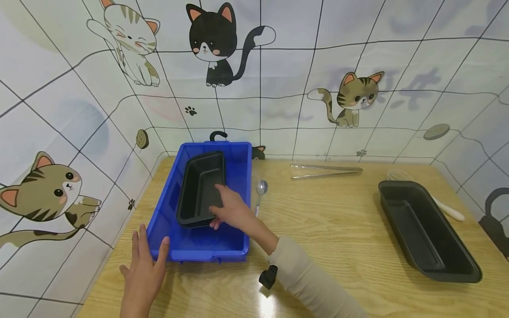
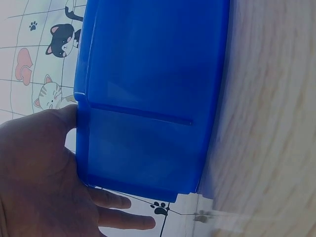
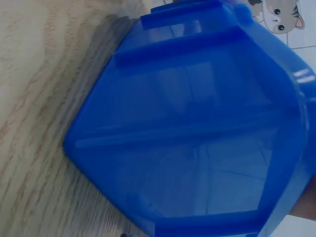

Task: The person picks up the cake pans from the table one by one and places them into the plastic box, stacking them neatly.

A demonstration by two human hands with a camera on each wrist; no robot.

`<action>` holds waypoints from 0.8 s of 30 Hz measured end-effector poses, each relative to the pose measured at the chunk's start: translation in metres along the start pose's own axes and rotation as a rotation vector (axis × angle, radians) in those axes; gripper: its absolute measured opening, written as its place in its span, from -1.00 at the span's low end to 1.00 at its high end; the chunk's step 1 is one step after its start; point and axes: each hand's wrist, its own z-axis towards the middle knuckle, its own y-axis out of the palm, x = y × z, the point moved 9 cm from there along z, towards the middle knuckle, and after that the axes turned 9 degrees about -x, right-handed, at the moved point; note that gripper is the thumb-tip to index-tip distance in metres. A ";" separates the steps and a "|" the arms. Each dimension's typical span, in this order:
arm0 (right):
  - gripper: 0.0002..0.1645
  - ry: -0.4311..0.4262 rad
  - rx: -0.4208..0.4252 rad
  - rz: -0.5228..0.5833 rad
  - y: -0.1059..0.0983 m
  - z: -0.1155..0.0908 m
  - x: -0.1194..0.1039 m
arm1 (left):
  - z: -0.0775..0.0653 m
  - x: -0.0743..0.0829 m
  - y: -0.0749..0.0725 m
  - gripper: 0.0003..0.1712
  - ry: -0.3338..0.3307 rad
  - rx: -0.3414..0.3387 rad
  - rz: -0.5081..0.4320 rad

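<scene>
A dark loaf pan (image 1: 203,176) sits inside a blue plastic bin (image 1: 199,255) at the left of the table. My right hand (image 1: 234,212) reaches over the bin's right wall and grips the pan's near right side, with fingertips over its inside. The bin hides that hand's fingers in the right wrist view, where the bin's outer wall (image 3: 187,133) fills most of the picture. At the bin's near left corner, my left hand (image 1: 143,267) rests with fingers straight and spread. In the left wrist view, the left hand's thumb (image 2: 69,117) touches the bin's rim, and two fingers extend below the corner.
A second, longer dark loaf pan (image 1: 421,234) lies at the right, with a white-handled whisk (image 1: 447,207) behind it. Metal tongs (image 1: 326,171) lie near the back wall. Just right of the bin is a spoon (image 1: 261,189). Cat-patterned sheeting (image 1: 286,88) lines the walls.
</scene>
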 end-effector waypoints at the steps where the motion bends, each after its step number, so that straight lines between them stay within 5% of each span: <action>1: -0.08 0.008 0.011 -0.062 0.000 0.000 -0.001 | 0.000 0.000 0.000 0.09 0.001 -0.001 0.001; 10: -0.06 0.096 0.071 -0.330 0.001 -0.002 -0.004 | 0.000 0.001 -0.001 0.09 0.010 -0.005 -0.013; 17: -0.28 0.139 0.055 -0.496 0.001 -0.004 -0.008 | 0.002 0.004 -0.001 0.09 0.010 -0.013 0.002; 21: -0.40 0.006 0.064 -0.670 -0.014 -0.024 -0.026 | 0.001 0.004 0.000 0.09 0.015 -0.016 0.004; 24: -0.43 -0.142 0.043 -0.740 -0.040 -0.067 -0.038 | 0.001 0.004 0.001 0.09 0.020 -0.020 0.002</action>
